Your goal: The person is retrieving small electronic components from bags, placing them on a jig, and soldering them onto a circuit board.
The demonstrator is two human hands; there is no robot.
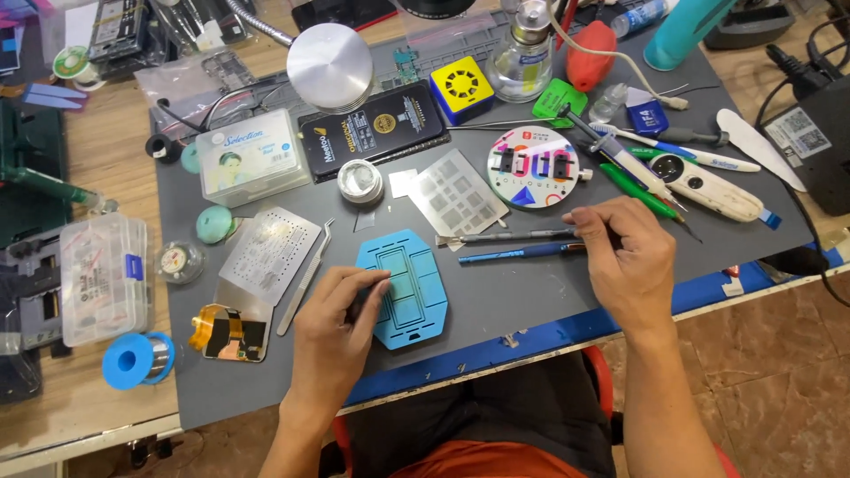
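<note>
Left hand (341, 323) sits low on the grey mat (522, 301), fingers curled in narrow, fingertips pressing the left edge of the blue jig (403, 288), which lies flat near the mat's front edge. Whether anything small is pinched there, I can't tell. Right hand (624, 257) is further right, fingers closed on the end of a slim scraper (505, 237) lying just above a blue pen tool (518, 255); both tools point left toward the jig. Tweezers (305, 276) rest just left of the jig, beside a metal stencil (270, 257), with a second stencil (456, 202) above. To do this well, I'd say: keep the left fingertips firm so the jig doesn't skate on the mat, lift the scraper cleanly without rolling the pen tool, grip it near the tip end for control, and bring it in low and flat.
</note>
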